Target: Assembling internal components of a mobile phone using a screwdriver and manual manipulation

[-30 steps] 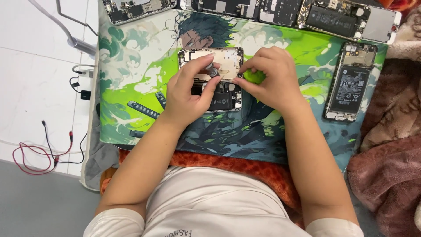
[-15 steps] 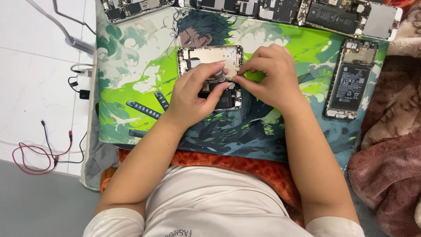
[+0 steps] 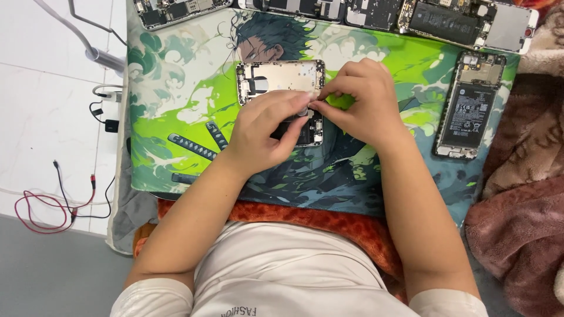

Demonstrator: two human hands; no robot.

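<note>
Phone [image 3: 281,82], back off, lies mid green mat [image 3: 176,105]; left hand [image 3: 264,132] and right hand [image 3: 361,103] pinch small part [image 3: 304,111] at its right edge; step: likely part removal; next calls for steady lift.

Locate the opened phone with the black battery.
Head view: the opened phone lies on the green mat, right side, just right of the right hand.

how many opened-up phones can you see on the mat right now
About 6: one under both hands, one with its battery showing at the right, and roughly four along the top edge, cropped, so more may be hidden.
</note>
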